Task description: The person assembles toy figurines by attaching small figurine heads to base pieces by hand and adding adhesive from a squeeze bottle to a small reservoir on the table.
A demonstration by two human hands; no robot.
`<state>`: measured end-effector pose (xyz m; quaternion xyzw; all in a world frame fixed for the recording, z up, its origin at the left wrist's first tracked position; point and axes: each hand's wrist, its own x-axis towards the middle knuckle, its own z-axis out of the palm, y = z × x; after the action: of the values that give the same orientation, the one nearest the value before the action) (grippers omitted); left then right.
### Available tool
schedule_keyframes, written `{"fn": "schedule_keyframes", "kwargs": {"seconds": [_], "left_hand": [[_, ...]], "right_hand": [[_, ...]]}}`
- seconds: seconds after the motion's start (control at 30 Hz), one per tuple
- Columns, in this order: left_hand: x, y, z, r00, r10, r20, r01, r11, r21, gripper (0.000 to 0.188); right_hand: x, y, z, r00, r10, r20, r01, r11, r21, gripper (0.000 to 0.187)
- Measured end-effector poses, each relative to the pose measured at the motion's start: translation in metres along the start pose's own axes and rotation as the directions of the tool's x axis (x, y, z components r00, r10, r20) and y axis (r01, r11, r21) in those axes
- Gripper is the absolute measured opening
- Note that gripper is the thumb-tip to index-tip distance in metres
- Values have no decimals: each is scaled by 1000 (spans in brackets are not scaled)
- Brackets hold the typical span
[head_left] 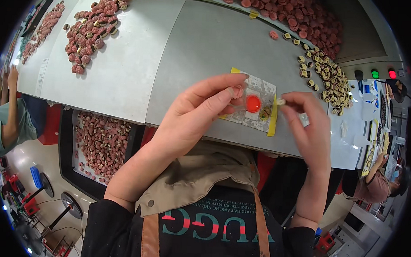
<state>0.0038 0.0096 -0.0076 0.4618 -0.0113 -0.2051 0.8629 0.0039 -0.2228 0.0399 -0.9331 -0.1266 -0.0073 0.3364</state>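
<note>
My left hand point(191, 111) pinches a small pink ridged piece point(237, 91) between thumb and fingertips, above the left side of a speckled grey mat point(266, 87). My right hand point(309, 123) is closed on a small cream-coloured piece point(281, 102) at the mat's right edge. Between the hands, a bright red round spot point(253, 103) sits on the mat inside a pale square. Beside it is a small yellow-green round patch point(265, 114) that I cannot make out. Yellow tape point(273, 117) runs along the mat's right side.
Loose pink ridged pieces point(304, 18) pile up at the far right. Cream-and-dark pieces point(329, 74) lie nearer. Pink-and-dark pieces point(88, 36) are heaped at the far left. A black tray point(67, 157) of similar pieces stands below the table point(139, 72). People point(11, 115) work on both sides.
</note>
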Motion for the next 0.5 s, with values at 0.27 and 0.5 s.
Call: {"fn": "schedule_keyframes", "kwargs": {"seconds": [0.27,0.5], "left_hand": [[-2,-3,-6,999,-15,49,17,1000,-25,39],[-3,0,-10,997,-36,63,45,987,-154,36]], "right_hand": [[9,-15,39,980,-199,12,196,955,-221,19],[13,-12,26,949,-296,106,311,933,-179,20]]}}
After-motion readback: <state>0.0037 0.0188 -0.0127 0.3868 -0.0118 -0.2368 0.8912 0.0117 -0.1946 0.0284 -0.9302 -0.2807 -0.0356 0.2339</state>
